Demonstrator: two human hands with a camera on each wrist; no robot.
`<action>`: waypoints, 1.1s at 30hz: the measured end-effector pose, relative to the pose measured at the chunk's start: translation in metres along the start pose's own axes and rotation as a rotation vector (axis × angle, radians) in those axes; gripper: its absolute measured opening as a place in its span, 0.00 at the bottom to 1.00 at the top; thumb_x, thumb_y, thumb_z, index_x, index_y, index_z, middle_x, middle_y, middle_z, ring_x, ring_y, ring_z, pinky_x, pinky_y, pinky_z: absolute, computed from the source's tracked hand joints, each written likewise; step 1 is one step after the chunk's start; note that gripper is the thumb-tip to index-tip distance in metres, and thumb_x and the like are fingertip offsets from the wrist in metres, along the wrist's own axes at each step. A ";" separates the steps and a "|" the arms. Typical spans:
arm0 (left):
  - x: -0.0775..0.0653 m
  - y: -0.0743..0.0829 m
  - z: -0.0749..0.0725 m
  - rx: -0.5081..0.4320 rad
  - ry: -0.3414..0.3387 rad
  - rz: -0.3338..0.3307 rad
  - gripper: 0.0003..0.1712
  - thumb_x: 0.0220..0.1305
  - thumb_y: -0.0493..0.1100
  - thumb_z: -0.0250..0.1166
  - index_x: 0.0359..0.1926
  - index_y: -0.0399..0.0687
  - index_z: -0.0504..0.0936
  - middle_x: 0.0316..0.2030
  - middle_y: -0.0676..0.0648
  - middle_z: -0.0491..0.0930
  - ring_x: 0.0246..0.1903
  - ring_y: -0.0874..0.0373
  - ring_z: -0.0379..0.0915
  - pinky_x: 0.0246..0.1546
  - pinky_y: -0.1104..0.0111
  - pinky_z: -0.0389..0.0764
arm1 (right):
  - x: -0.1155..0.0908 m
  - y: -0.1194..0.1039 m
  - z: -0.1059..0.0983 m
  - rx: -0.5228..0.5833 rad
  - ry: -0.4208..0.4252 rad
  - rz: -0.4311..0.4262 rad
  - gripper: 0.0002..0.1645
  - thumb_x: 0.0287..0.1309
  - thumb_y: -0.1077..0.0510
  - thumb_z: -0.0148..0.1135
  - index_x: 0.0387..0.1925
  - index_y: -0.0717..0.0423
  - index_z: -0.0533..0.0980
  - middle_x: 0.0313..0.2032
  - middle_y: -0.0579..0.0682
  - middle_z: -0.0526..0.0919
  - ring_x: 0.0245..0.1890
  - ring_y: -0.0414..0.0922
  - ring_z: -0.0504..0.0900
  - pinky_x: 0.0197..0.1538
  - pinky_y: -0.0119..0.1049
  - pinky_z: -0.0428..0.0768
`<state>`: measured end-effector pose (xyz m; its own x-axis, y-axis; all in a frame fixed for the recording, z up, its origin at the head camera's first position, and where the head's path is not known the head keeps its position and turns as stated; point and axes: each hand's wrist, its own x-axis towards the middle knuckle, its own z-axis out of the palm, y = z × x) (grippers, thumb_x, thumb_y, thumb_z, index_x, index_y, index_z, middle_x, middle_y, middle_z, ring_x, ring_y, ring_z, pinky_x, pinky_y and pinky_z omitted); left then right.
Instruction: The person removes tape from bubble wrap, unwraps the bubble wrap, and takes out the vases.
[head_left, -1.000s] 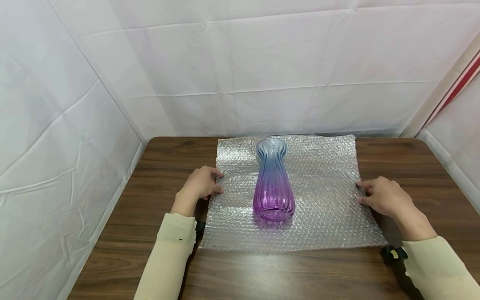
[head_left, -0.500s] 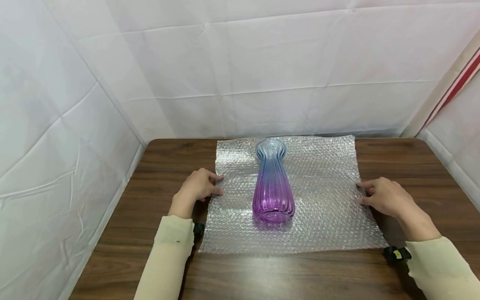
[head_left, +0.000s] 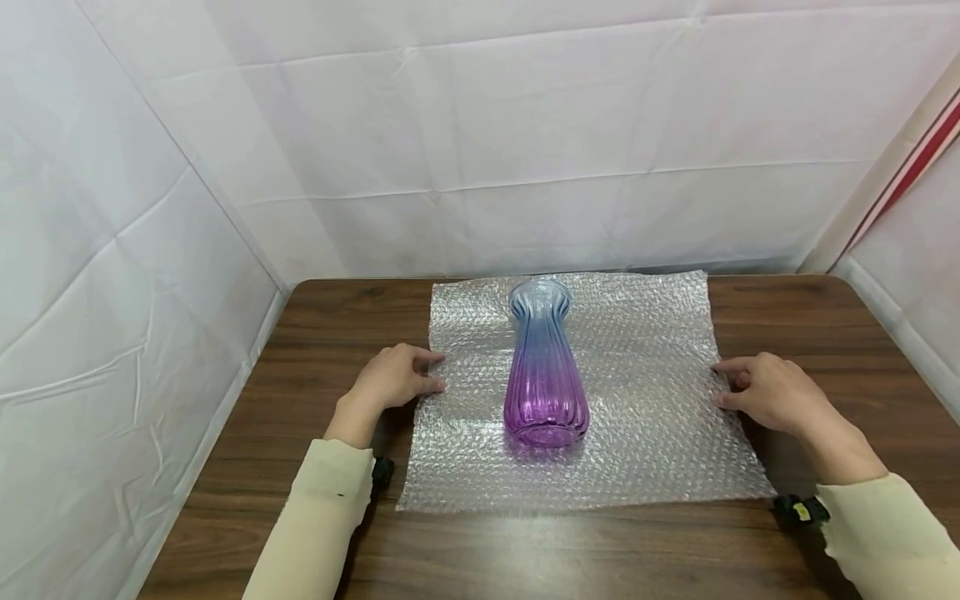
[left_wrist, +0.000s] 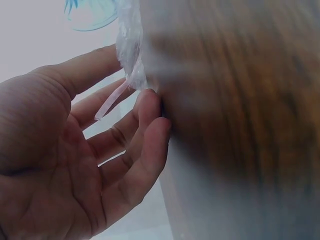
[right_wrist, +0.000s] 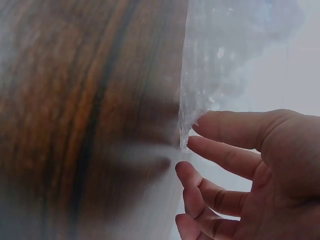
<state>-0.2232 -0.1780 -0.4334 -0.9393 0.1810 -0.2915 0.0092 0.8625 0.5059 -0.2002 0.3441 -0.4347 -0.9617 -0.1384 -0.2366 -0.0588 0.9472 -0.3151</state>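
A ribbed glass vase [head_left: 546,375], blue at the mouth and purple at the base, lies on its side on a sheet of bubble wrap [head_left: 645,417], mouth toward the back wall. The vase's pale blue rim [left_wrist: 92,20] also shows in the left wrist view. My left hand [head_left: 392,379] is at the sheet's left edge, thumb and index finger spread and touching it, other fingers loosely bent. At the right edge my right hand [head_left: 772,392] does likewise; its thumb and index tips meet the wrap's border [right_wrist: 185,115]. Neither hand touches the vase.
The sheet lies on a brown wood-grain table [head_left: 495,558], reaching its back edge. White cloth walls [head_left: 525,125] stand behind and at the sides. A pink strip [left_wrist: 112,100] is at the left hand's fingers, and a red stripe [head_left: 922,158] marks the right corner.
The left hand and forearm have drifted slightly left and toward the person. The right hand stays at the sheet's edge, and vase and sheet keep their places.
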 end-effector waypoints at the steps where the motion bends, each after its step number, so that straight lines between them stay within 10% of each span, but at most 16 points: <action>1: -0.001 -0.001 0.000 -0.002 0.002 0.013 0.30 0.67 0.54 0.72 0.69 0.63 0.79 0.54 0.45 0.85 0.53 0.48 0.81 0.58 0.48 0.81 | 0.000 0.000 0.001 0.003 0.003 -0.003 0.38 0.60 0.46 0.73 0.65 0.64 0.76 0.34 0.58 0.79 0.28 0.52 0.74 0.31 0.43 0.71; 5: -0.002 -0.005 -0.002 -0.006 0.007 0.038 0.31 0.66 0.53 0.73 0.69 0.60 0.79 0.54 0.44 0.85 0.51 0.49 0.82 0.56 0.48 0.82 | -0.001 0.000 0.002 0.011 0.010 -0.007 0.37 0.61 0.46 0.72 0.65 0.64 0.76 0.29 0.48 0.71 0.24 0.44 0.62 0.29 0.38 0.61; 20: -0.006 -0.012 -0.006 0.015 0.077 0.078 0.31 0.70 0.54 0.69 0.69 0.49 0.78 0.42 0.47 0.83 0.37 0.54 0.77 0.37 0.60 0.78 | -0.006 0.002 -0.006 0.049 0.029 -0.025 0.37 0.66 0.42 0.67 0.65 0.64 0.75 0.49 0.68 0.82 0.41 0.57 0.82 0.36 0.48 0.79; 33: -0.012 0.014 -0.014 -0.042 0.196 0.105 0.42 0.75 0.62 0.61 0.78 0.46 0.63 0.74 0.35 0.62 0.73 0.32 0.57 0.70 0.38 0.67 | -0.005 -0.027 -0.011 0.163 0.106 -0.129 0.43 0.76 0.37 0.54 0.72 0.68 0.66 0.56 0.72 0.80 0.51 0.61 0.82 0.45 0.56 0.82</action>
<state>-0.2162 -0.1744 -0.4110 -0.9827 0.1699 -0.0737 0.1002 0.8225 0.5599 -0.1968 0.3225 -0.4148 -0.9722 -0.2163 -0.0892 -0.1477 0.8631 -0.4830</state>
